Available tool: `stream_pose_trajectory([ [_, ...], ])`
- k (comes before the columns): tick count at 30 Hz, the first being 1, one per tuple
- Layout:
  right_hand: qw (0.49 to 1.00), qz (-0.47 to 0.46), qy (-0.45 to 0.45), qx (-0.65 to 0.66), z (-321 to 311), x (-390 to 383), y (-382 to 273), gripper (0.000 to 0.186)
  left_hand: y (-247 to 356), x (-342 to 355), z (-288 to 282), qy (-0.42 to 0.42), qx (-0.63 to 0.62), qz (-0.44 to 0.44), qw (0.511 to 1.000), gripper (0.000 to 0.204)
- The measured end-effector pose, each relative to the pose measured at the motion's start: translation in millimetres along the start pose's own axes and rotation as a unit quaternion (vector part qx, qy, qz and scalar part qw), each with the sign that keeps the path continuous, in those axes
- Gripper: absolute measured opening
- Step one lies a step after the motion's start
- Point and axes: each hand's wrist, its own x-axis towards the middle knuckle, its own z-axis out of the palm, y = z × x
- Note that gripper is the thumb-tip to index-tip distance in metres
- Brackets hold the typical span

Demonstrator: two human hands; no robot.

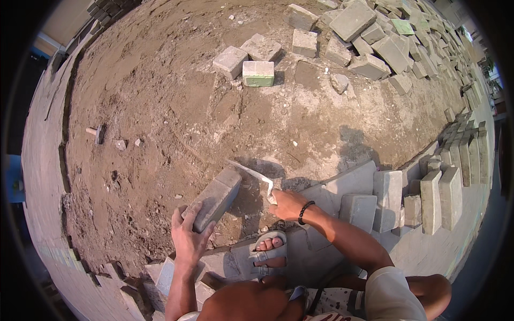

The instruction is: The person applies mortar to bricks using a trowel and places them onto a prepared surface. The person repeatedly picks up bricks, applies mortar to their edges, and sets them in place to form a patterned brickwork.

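My left hand [187, 232] grips the near end of a long grey paving block [217, 195] that lies angled over the sandy ground [139, 176], fingers wrapped over that end. In my right hand [289, 206] is a trowel [247, 170], held by its handle, its pale narrow blade pointing forward and left, just beyond the block's far end. A black bead bracelet circles my right wrist. My sandalled foot [267, 251] rests below, between both hands.
Loose blocks, some green-marked, are piled at back right [353, 21], with several scattered nearer [258, 75]. Upright blocks line the right [450, 198] along laid paving [342, 179]. A hammer [97, 134] lies at left, near a long paved edge [48, 150].
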Motion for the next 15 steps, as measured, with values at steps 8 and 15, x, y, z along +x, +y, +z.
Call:
stream_pose_trajectory([
  [8, 0.992, -0.027, 0.011, 0.125, 21.4, -39.3, 25.5, 0.034, -38.6, -33.4, 7.2, -0.084, 0.05, -0.011, 0.995, 0.072],
  [15, 0.984, 0.012, 0.037, 0.172, 9.9, -56.1, 8.3, 0.034, -64.3, -66.5, 49.9, -0.157, 0.107, -0.046, 0.981, 0.109],
])
